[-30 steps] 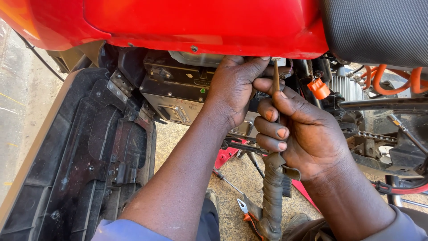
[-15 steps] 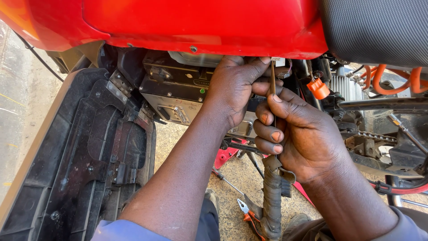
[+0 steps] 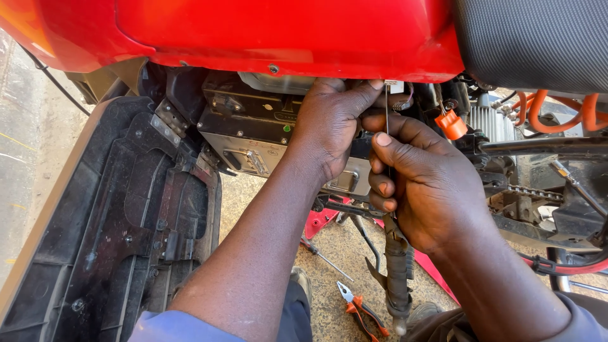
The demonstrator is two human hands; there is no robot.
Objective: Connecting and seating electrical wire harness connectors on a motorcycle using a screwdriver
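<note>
Right hand (image 3: 430, 183) fingers hold thin metal rod (image 3: 387, 117), now raised nearer white connector (image 3: 391, 83). Left hand (image 3: 329, 123) fingers grip module (image 3: 253, 126) edge, unchanged.

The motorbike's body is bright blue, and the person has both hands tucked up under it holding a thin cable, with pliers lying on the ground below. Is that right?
Not quite. The body panel is red, not blue, as the head view shows. The rest holds: the left hand and right hand reach up under it, the right hand holds the thin cable, and pliers lie on the ground.
</note>
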